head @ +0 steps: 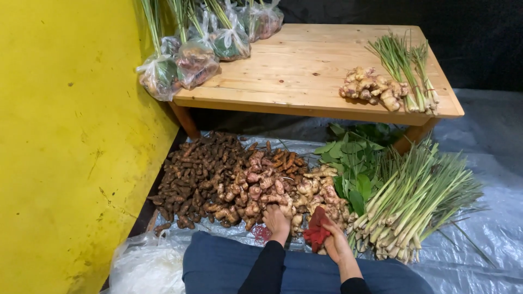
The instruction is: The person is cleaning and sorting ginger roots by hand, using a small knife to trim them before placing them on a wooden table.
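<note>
My left hand (276,222) reaches into a heap of pinkish galangal roots (256,188) on the floor, fingers closed around a piece there. My right hand (333,242) holds a red bundle (316,231), perhaps a cloth or net, right beside a pile of pale ginger (322,193). A few red rubber bands (261,234) lie by my left wrist. My dark sleeves and blue-clad lap fill the bottom of the view.
Dark brown turmeric-like roots (193,174) lie at left, green leaves (354,160) and lemongrass stalks (414,201) at right, all on plastic sheeting (490,218). A low wooden table (305,65) carries filled plastic bags (196,60), ginger (373,87) and lemongrass (408,71). A yellow wall (65,136) stands left.
</note>
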